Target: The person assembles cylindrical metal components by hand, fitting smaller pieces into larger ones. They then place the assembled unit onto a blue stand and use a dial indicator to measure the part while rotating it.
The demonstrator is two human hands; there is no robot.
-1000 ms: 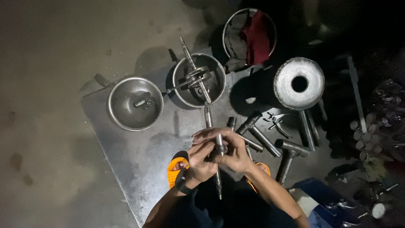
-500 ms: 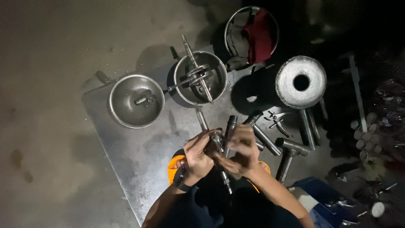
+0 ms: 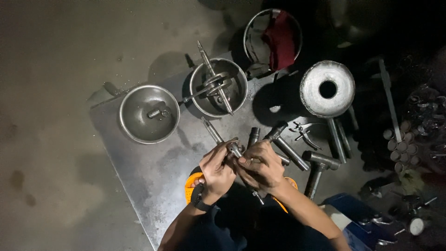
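Both my hands hold a long metal crankshaft (image 3: 214, 133) over a grey steel plate (image 3: 139, 162) on the floor. My left hand (image 3: 217, 170) grips the shaft near its middle. My right hand (image 3: 260, 166) closes on the same part from the right, fingertips at the crank web. The shaft points up-left toward the bowls, and its lower end pokes out below my hands. A dark band is on my left wrist.
A steel bowl (image 3: 149, 114) with small parts and a second bowl (image 3: 218, 87) holding crankshafts stand behind. A round tin with a red rag (image 3: 274, 39), a funnel-shaped metal piece (image 3: 327, 88), several sockets and bars (image 3: 297, 155), pliers (image 3: 304, 135) lie to the right.
The crankshaft has tilted from nearly upright to leaning up-left. Both hands have shifted a little to the right and regripped it.
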